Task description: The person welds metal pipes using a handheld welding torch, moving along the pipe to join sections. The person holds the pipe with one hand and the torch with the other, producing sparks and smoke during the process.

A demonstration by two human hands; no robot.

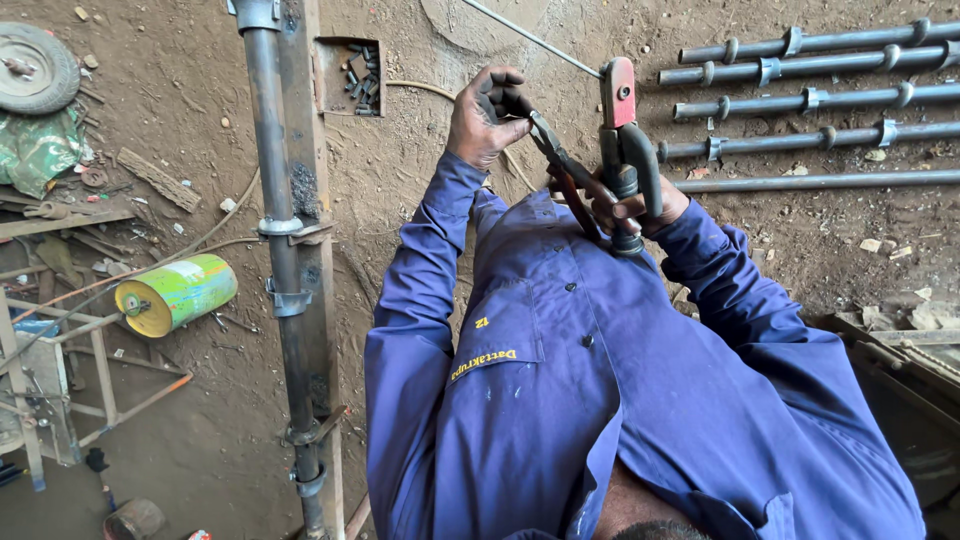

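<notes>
Hands (487, 118) (640, 208) grip, seemingly, a red-tipped metal holder (622, 140).

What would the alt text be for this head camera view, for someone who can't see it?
A person in a blue work shirt holds an electrode holder in the right hand, the left hand at its thin rod. Below is dirt floor, with metal pipes in a row and a steel post.

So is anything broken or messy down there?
Yes, it's messy. A yellow-green drum lies tipped on its side on the dirt, and scrap wood and a wheel are scattered near it. The pipes lie in a neat row. The left hand and right hand grip an electrode holder.
</notes>
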